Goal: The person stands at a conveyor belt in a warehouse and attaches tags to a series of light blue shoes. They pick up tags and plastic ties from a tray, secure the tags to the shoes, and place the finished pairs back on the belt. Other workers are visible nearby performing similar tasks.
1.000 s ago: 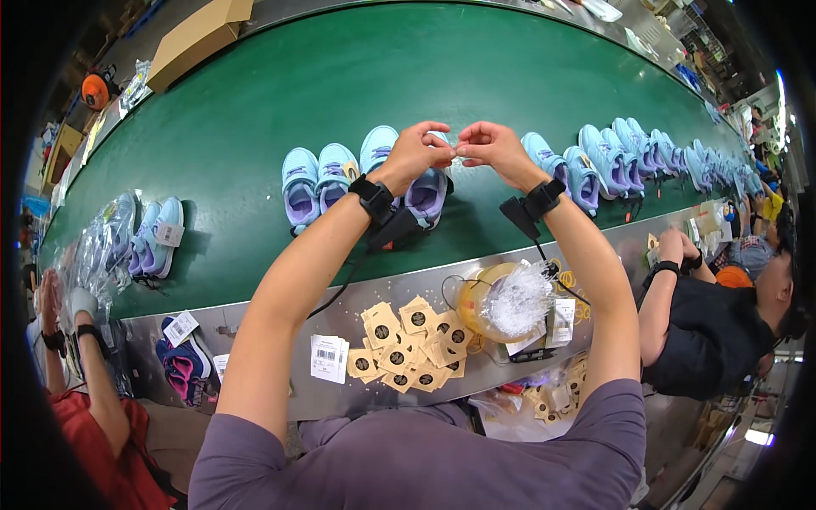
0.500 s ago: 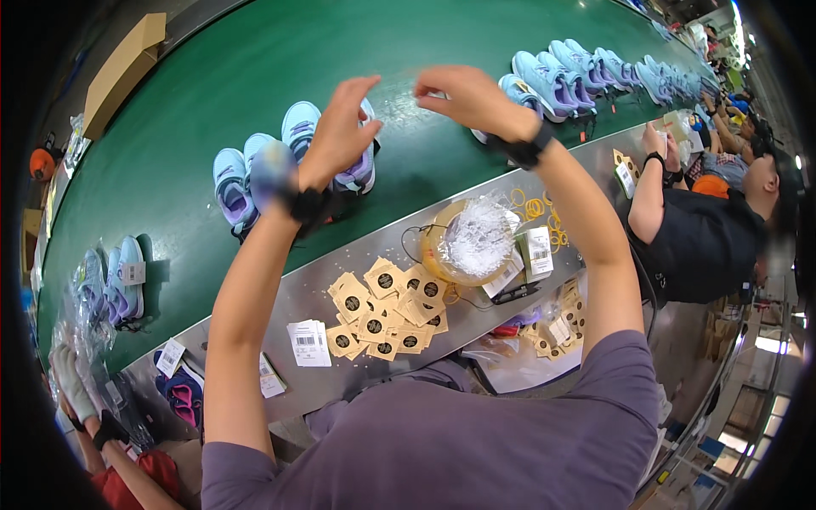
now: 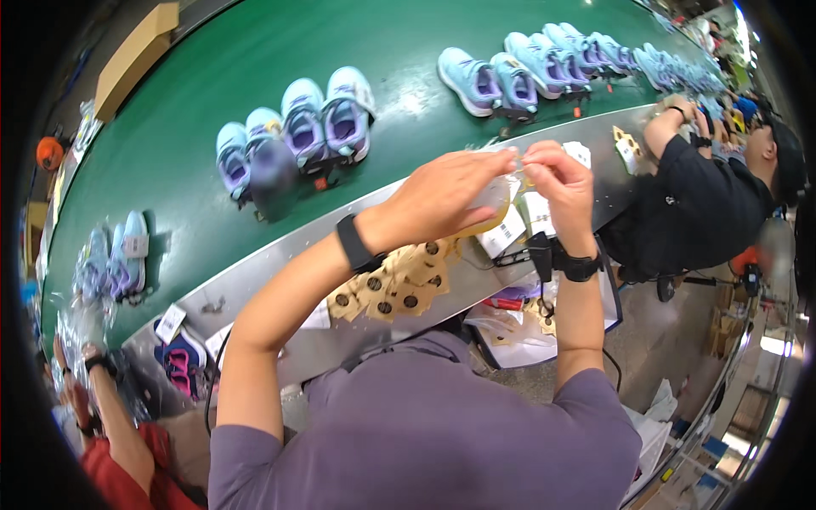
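Nearest to us, our purple sleeves fill the lower middle, and both forearms rise from them toward the steel ledge (image 3: 255, 255) that edges the belt. Our left hand (image 3: 446, 197) and our right hand (image 3: 557, 183) meet above that ledge, fingers pinched together on a small clear plastic piece (image 3: 501, 191) held between them; we cannot tell exactly what it is. Each wrist carries a black band.

Just below the hands, a heap of tan paper tags (image 3: 399, 280) with dark round centres lies on the ledge, and white labels (image 3: 510, 229) lie beside it, under the right hand.

Beyond the ledge runs the green conveyor belt (image 3: 255, 68). On it, just past our left arm, stand 4 light blue and purple shoes (image 3: 297, 127) side by side. Further right sit 2 more blue shoes (image 3: 493, 81), with a long row behind them.

At far right a person in a black shirt (image 3: 688, 204) leans over the ledge. At lower left, another person's arm (image 3: 110, 399) reaches up beside pink shoes (image 3: 178, 361).
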Demonstrator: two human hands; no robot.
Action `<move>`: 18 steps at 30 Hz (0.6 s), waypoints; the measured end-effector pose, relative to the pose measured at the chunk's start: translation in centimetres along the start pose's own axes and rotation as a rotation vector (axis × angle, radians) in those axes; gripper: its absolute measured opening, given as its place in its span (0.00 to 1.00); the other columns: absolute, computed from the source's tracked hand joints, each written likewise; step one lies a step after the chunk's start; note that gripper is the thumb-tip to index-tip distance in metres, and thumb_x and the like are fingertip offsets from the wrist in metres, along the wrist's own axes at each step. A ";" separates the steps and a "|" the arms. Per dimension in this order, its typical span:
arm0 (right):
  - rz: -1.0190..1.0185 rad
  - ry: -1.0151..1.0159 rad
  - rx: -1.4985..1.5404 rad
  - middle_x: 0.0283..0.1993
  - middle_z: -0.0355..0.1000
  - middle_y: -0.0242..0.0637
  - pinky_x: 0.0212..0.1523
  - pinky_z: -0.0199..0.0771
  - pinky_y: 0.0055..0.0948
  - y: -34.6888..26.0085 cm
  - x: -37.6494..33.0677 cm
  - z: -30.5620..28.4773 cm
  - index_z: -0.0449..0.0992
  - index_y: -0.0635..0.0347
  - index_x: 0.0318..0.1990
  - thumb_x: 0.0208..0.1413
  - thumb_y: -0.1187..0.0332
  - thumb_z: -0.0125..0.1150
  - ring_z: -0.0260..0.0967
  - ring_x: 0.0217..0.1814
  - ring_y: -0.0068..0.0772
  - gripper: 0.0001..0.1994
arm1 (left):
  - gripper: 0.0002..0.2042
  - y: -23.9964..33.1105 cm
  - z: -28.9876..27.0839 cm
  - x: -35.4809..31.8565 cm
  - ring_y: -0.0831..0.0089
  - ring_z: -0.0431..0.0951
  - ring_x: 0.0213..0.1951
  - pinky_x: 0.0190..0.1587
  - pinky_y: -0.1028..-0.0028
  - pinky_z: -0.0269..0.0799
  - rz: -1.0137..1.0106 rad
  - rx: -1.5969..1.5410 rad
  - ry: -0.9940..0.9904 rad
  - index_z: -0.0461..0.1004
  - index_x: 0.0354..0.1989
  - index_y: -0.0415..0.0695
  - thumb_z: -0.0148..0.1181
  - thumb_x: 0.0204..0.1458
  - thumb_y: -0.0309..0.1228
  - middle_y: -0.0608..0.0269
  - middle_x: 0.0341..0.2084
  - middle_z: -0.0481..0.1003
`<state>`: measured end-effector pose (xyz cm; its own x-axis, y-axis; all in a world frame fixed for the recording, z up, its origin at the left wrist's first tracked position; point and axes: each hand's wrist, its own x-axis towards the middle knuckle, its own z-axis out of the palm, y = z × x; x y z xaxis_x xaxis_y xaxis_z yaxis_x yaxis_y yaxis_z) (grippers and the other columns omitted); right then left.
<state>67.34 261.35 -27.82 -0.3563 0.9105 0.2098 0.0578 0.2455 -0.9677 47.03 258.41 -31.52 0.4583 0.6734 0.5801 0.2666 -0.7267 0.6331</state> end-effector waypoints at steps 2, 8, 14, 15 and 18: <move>-0.040 0.040 -0.147 0.34 0.72 0.31 0.30 0.62 0.13 -0.3 -0.3 0.6 0.76 0.64 0.35 0.52 0.77 0.58 0.64 0.33 0.15 0.04 | 0.40 -0.1 1.0 -0.2 0.55 0.68 0.52 0.54 0.62 0.64 0.029 -0.013 0.024 0.49 0.63 0.40 0.65 0.40 0.26 0.53 0.52 0.68; 0.223 0.192 0.003 0.34 0.72 0.26 0.25 0.58 0.12 -0.2 -1.7 0.1 0.75 0.61 0.41 0.57 0.71 0.54 0.59 0.28 0.09 0.08 | 0.40 0.2 1.3 -1.0 0.54 0.66 0.54 0.57 0.62 0.61 -0.041 0.004 0.054 0.47 0.64 0.38 0.64 0.43 0.27 0.53 0.52 0.68; 0.200 0.219 -0.027 0.37 0.73 0.29 0.35 0.65 0.13 0.3 -2.9 0.7 0.75 0.64 0.43 0.55 0.75 0.56 0.66 0.36 0.14 0.09 | 0.37 -0.2 2.3 -1.3 0.54 0.65 0.55 0.58 0.63 0.60 -0.045 0.081 0.072 0.48 0.63 0.35 0.61 0.46 0.30 0.54 0.54 0.67; 0.190 0.211 -0.037 0.37 0.73 0.29 0.35 0.65 0.13 0.4 -3.2 0.7 0.75 0.64 0.42 0.54 0.75 0.57 0.67 0.37 0.14 0.09 | 0.36 -0.2 2.5 -1.2 0.54 0.65 0.55 0.58 0.63 0.60 -0.038 0.092 0.076 0.48 0.62 0.35 0.61 0.46 0.30 0.54 0.54 0.67; 0.166 0.220 -0.021 0.35 0.73 0.28 0.35 0.65 0.14 0.7 -3.5 1.2 0.77 0.65 0.41 0.51 0.77 0.60 0.65 0.35 0.13 0.09 | 0.35 -0.2 2.7 -1.1 0.53 0.65 0.55 0.58 0.63 0.60 -0.033 0.102 0.088 0.50 0.62 0.35 0.61 0.47 0.31 0.54 0.54 0.67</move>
<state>67.53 257.94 -29.35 -0.1288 0.9887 0.0763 0.1182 0.0917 -0.9888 48.78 257.46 -33.71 0.3728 0.7033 0.6053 0.3668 -0.7109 0.6000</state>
